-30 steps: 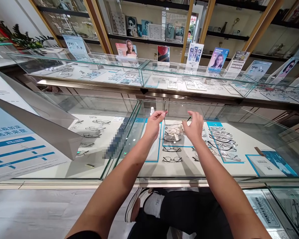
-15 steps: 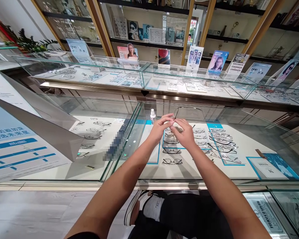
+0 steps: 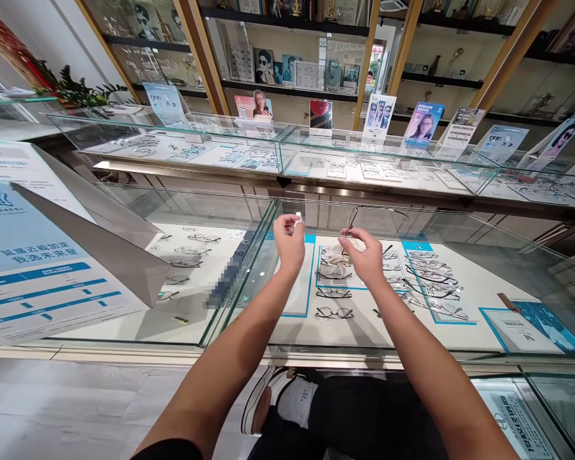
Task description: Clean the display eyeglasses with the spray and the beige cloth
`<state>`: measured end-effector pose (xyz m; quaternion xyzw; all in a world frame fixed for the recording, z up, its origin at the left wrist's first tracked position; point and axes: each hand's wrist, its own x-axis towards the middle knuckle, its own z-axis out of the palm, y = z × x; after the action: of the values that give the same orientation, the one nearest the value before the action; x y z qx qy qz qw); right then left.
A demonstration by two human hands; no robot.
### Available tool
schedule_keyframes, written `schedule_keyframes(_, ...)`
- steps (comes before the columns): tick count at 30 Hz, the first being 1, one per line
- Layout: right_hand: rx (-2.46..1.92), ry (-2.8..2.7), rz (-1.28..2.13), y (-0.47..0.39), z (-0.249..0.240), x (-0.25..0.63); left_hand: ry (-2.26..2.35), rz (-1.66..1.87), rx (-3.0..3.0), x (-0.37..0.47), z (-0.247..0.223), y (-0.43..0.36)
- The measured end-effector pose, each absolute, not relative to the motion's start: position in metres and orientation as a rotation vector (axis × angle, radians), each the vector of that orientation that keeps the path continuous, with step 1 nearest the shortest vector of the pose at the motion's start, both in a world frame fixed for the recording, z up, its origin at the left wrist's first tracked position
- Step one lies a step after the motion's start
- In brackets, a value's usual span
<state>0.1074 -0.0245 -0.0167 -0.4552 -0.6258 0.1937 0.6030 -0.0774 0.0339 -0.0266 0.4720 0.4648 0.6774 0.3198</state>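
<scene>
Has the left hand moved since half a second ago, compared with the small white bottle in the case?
Yes. The left hand has parted from the right hand and gone left to the small white bottle, which its fingertips now cover; the right hand holds the glasses.

Head view, downward over display case (image 3: 268,211)

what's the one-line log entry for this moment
left hand: pinching small white bottle | right hand: holding dark glasses | both over glass counter | white cloth between hands, on the counter
</scene>
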Motion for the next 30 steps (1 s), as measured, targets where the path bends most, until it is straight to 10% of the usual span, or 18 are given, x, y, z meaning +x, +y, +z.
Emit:
schedule_keyframes(15, -1.107, -1.513, 0.369, -0.020, -0.017, 0.122, 1.477, 1.412, 1.350, -0.090, -0.056, 0.077)
schedule_keyframes(30, -1.040, -1.484, 0.351, -0.026, -0.006, 0.126, 0.467, 1.016, 0.907, -0.078, 0.024, 0.012)
